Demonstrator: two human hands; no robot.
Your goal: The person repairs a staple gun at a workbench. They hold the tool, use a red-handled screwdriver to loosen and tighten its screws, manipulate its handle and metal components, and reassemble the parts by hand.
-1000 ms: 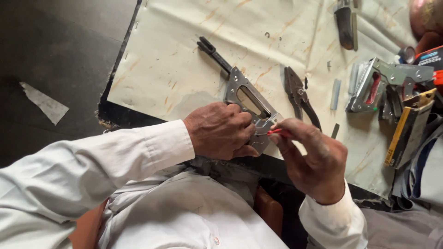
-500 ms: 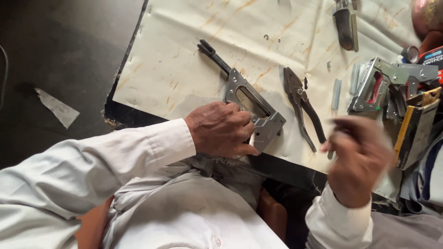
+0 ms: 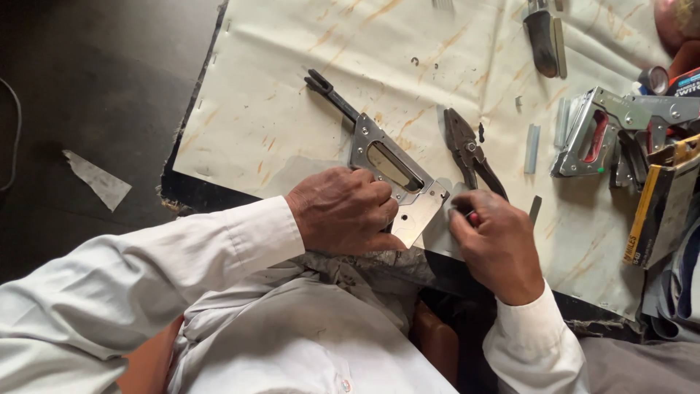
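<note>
Your left hand (image 3: 346, 211) lies closed over the near end of the staple gun (image 3: 390, 171), fingers curled onto its metal body and pinning it to the stained sheet (image 3: 277, 102). The staple gun rests flat near the sheet's front edge, its dark handle running out toward 10 o'clock from your left hand. Your right hand (image 3: 496, 244) sits at 3 o'clock of the left hand, just beside the gun's bright square end, fingertips drawn narrow and pinched on a small red-tipped item; what that item is cannot be told. Pliers (image 3: 470, 153) lie at 12 o'clock of the right hand, near it. A second staple gun (image 3: 609, 128) lies at 2 o'clock, well apart, with a staple strip (image 3: 532, 138) between it and the pliers.
</note>
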